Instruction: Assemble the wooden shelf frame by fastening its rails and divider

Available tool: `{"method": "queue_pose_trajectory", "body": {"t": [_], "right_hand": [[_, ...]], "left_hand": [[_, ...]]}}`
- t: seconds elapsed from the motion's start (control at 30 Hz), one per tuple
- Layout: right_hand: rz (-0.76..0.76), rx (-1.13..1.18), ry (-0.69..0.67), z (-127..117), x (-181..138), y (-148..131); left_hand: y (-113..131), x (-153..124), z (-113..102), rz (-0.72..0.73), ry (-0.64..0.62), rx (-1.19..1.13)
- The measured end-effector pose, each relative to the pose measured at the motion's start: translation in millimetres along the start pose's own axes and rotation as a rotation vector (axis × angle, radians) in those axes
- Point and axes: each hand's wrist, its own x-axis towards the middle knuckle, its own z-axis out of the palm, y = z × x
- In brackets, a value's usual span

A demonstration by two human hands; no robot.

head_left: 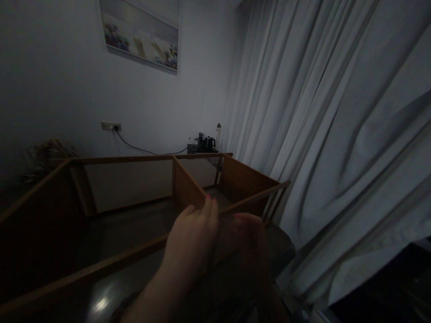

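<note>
My left hand [191, 237] is raised in the middle of the view, its fingers pressed together with the tips up. It sits over the front rail [101, 267] of a wooden frame, close to where the frame's upright divider [186, 186] meets the rail. My right hand [251, 242] is just beside it, in deep shadow, with its fingers curled. A thin dark line seems to run between the two hands. I cannot make out what it is. The room is very dim.
The wooden frame's back rail [128, 158] runs along the wall. Pale curtains [336, 134] fill the right side. A picture [141, 36] hangs above, and a cable runs from a wall socket [111, 127] to a dark kettle [208, 143]. The floor [101, 305] is glossy.
</note>
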Motion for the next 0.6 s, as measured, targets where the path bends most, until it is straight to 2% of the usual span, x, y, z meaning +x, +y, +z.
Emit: {"method": "queue_pose_trajectory", "body": {"t": [0.13,0.2,0.33,0.4,0.5,0.6], "right_hand": [[-0.297,-0.297,-0.052,-16,5,11],[-0.418,-0.448,-0.031,-24,10,11],[-0.538,-0.655,-0.028,-35,17,0],[-0.545,-0.631,-0.103,-35,17,-4],[-0.488,-0.471,-0.203,-29,14,-5],[-0.297,-0.263,-0.169,-20,11,-5]], "left_hand": [[0,-1,1,-0.002,0.009,-0.001],[0,-1,0,-0.003,0.017,-0.002],[1,-2,-1,0.006,0.02,0.022],[1,-2,-1,0.011,0.042,0.03],[1,-1,0,0.0,0.076,0.036],[1,-1,0,0.01,0.055,0.034]]}}
